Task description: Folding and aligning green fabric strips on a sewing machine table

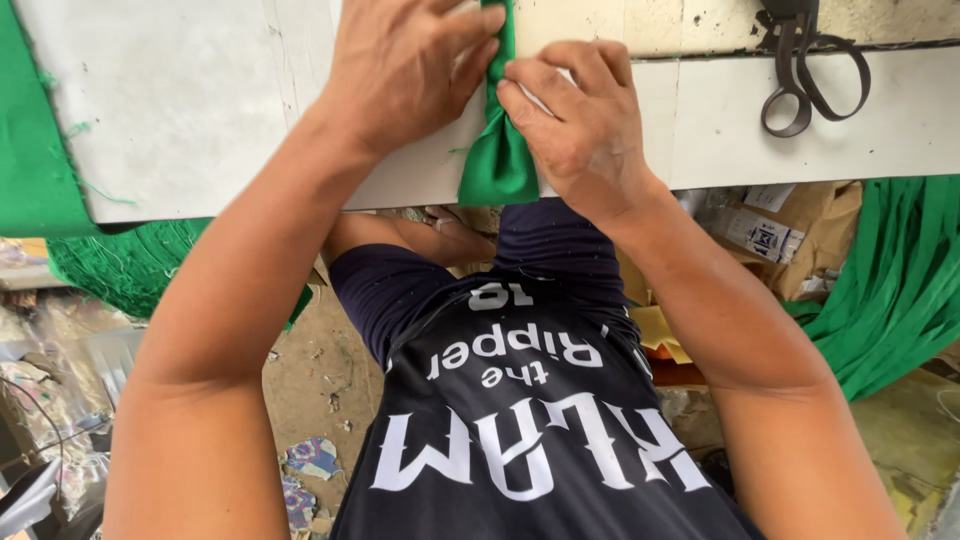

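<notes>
Head view: both hands at 12 o'clock on a white worktable [200,110]. Left hand [405,70] lies flat, fingers curled down onto a narrow green fabric strip [497,165]; right hand [580,125] touches it from the 3 o'clock side, fingertips pinching the folded edge. The strip's lower end hangs over the table's near edge, w/ a fold already gathered there; its upper part is hidden under the hands, so how much is folded can't be told. Dark scissors [805,70] lie untouched at 1 o'clock, well apart. More green cloth [900,290] is heaped at 4 o'clock, below table level.
</notes>
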